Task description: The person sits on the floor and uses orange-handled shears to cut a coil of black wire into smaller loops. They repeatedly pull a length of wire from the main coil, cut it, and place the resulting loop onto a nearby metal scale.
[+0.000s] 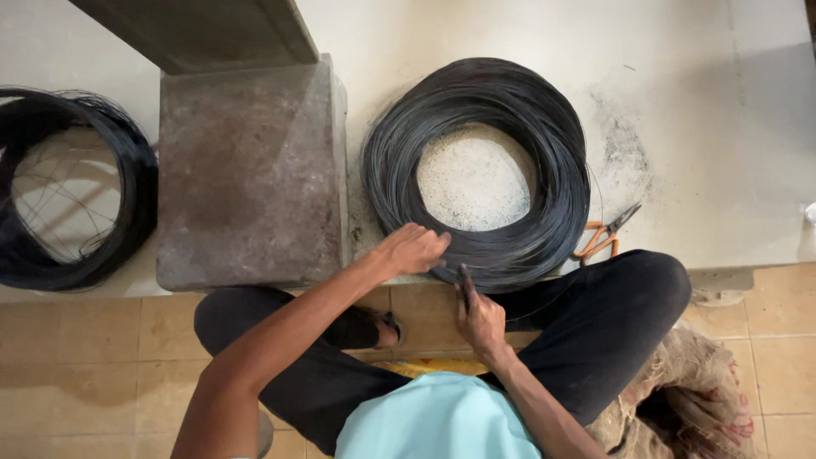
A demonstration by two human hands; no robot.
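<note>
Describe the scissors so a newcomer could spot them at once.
Start at the big coil of black wire on the pale raised slab, in front of the seated person. The scissors lie at the coil's lower right edge, just above the person's knee. Their orange handles are the only bright colour on the slab.

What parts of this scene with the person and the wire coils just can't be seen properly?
All from the head view:
- The right hand grips a thin dark thing; what it is stays too small to tell.
- The left hand covers the spot where its fingers meet the big wire coil.
- The orange-handled cutters lie partly under that coil.
- The second coil is cut off by the left edge.
- The burlap sack runs off the bottom edge.
</note>
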